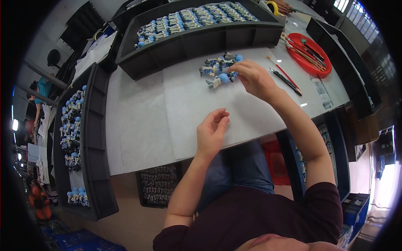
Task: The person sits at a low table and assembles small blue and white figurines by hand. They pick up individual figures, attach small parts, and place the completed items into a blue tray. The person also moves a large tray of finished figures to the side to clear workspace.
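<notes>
Small figurines with light-blue heads and pale bodies lie in a loose cluster on the white sheet, one figurine [216, 80] in front and other figurines [211, 67] behind it. My right hand [254, 79] reaches in from the right, its thumb and fingers bent down at a figurine [233, 75] on the cluster's right side. The fingertips partly cover that figurine. Nearer to me, my left hand [211, 133] hovers over the sheet with loosely curled fingers. A gap shows between its thumb and index finger, and nothing is visible in it.
A dark tray [201, 44] full of rowed figurines stands at the back. Another dark bin [97, 138] of figurines is at the left. Right of the cluster lie a red paintbrush [284, 72], a black pen-like tool [285, 82] and a red dish [325, 72] of brushes.
</notes>
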Tool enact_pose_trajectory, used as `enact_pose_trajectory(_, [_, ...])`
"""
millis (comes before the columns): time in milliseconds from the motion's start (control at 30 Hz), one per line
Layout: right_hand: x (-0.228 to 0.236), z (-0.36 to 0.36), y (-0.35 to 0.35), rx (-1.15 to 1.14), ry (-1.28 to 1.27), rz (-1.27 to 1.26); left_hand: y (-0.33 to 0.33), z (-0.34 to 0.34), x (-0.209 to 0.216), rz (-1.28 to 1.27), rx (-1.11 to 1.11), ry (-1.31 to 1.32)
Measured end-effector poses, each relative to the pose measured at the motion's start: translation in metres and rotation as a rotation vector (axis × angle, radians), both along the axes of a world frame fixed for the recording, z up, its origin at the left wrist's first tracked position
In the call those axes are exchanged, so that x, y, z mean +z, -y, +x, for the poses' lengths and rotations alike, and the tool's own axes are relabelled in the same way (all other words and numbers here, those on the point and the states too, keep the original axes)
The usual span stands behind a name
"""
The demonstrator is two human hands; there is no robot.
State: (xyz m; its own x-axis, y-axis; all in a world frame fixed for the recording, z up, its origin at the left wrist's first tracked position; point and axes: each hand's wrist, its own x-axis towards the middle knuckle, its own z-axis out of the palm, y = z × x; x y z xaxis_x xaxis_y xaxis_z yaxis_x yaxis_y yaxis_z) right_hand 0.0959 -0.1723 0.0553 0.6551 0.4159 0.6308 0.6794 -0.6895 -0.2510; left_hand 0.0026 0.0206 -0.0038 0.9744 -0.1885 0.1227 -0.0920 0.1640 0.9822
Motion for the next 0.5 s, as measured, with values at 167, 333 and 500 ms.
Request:
enact_pose_trajectory(167, [-0.014,0.017,-0.021,-0.089,-0.001,-0.354,0.001,0.001,0.0,-0.045,-0.034,-0.04])
enact_pose_trajectory(333, [-0.001,0.003,-0.013,-0.107,-0.063,-0.057,-0.002,0.001,-0.003,-0.033,-0.036,-0.025])
enact_pose_trajectory(500, [0.001,-0.05,-0.038,0.028,-0.681,0.943,0.001,0.002,0.0,-0.214,0.085,0.066])
